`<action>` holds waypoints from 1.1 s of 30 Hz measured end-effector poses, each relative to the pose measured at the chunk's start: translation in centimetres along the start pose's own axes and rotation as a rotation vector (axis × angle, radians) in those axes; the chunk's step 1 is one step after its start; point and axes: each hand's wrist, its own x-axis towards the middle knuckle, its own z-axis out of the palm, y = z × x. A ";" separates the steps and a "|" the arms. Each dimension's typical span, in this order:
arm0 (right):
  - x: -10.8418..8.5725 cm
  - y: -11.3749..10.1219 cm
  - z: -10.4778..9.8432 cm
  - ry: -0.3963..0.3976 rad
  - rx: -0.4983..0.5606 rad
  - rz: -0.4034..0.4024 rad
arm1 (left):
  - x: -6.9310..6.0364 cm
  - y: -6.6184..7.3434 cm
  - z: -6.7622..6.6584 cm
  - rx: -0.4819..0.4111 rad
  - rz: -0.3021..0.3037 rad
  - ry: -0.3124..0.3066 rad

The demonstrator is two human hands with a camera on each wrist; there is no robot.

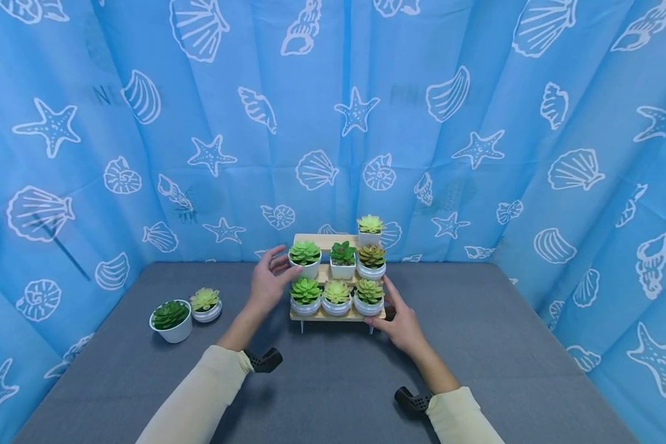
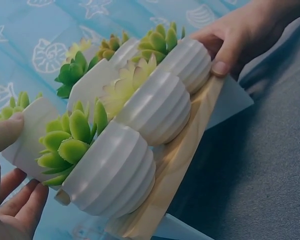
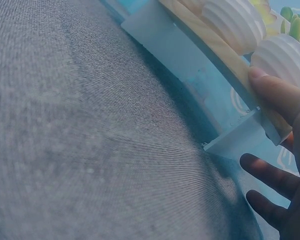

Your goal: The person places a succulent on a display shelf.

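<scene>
A three-tiered wooden plant stand [image 1: 327,242] with white legs bears several small potted succulents. My left hand [image 1: 267,282] holds the white pot of a light green succulent [image 1: 304,253] at the left end of the middle tier, its thumb on the near side. On the opposite side, my right hand [image 1: 404,325] grips the right end of the bottom board [image 3: 220,42], thumb on the board's front edge beside a ribbed pot [image 3: 280,60]. Three ribbed pots line the bottom tier, including a pale yellow-green succulent [image 1: 337,292] in the middle. One succulent [image 1: 370,226] stands at the top tier's right end.
Left of the stand, a dark green succulent [image 1: 170,316] in a white pot and a smaller light green one [image 1: 205,301] sit on the grey tabletop [image 1: 333,394]. A blue shell-patterned curtain [image 1: 355,185] hangs behind and at both sides.
</scene>
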 end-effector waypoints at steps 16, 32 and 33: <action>0.0 0.1 0.0 -0.001 0.011 0.015 | 0.2 -0.3 0.2 0.048 0.033 -0.013; 0.1 0.0 0.1 0.003 0.012 0.005 | -1.3 -1.8 -1.3 -0.006 0.093 0.011; 0.1 0.0 0.1 0.002 0.016 0.011 | -1.6 -2.0 -1.6 -0.001 0.080 0.014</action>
